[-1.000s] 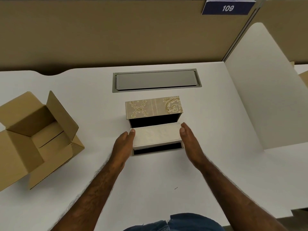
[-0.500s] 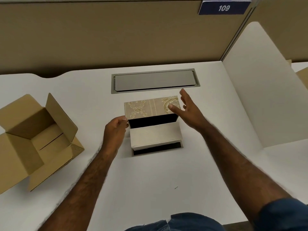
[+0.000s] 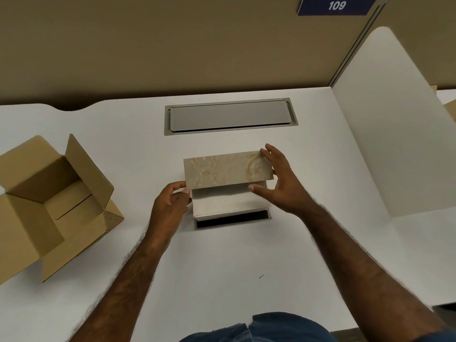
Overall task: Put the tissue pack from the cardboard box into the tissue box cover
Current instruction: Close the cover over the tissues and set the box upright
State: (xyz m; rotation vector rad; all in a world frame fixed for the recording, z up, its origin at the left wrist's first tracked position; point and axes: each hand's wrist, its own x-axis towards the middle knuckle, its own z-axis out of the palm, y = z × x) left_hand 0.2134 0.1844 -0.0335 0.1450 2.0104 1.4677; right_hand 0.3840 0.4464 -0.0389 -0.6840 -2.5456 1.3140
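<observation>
One thing to read here, and it's up top: a dark blue plate (image 3: 336, 6) with white slanted numerals, "109". It sits on the tan partition wall (image 3: 172, 45), well beyond the right hand (image 3: 281, 186) and off to that hand's right, farther still from the left hand (image 3: 170, 206). The frame edge cuts the plate's top.

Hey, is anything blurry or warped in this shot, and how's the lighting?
Head view: the lid of the tissue box cover is motion-smeared, while the cardboard box and 109 sign are sharp; wide-angle distortion bows the far edge of the desk; lighting is even, shadows soft, no glare.
</observation>
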